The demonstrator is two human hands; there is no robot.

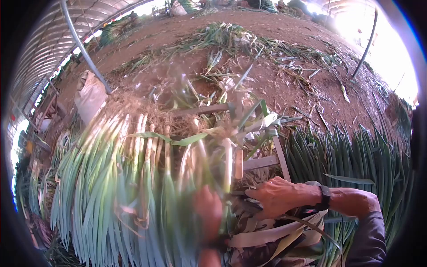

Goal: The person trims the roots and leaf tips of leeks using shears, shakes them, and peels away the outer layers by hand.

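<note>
My left hand (208, 212) is a blur at the bottom centre, closed around a bunch of green onions (209, 155) whose white stalks smear upward in motion. To the right, my right hand (278, 196), with a dark watch on the wrist, rests palm down with its fingers curled on dry husks and trimmed leaves (267, 238). Whether it grips anything I cannot tell. A big stack of green onions (111, 178) lies on the left, roots pointing away from me.
A wooden frame (267, 162) stands behind the hands. More onion leaves (356, 155) lie on the right. Trimmings are scattered over brown soil (275, 84). On the left stand a metal pole (82, 44) and a white sack (91, 95).
</note>
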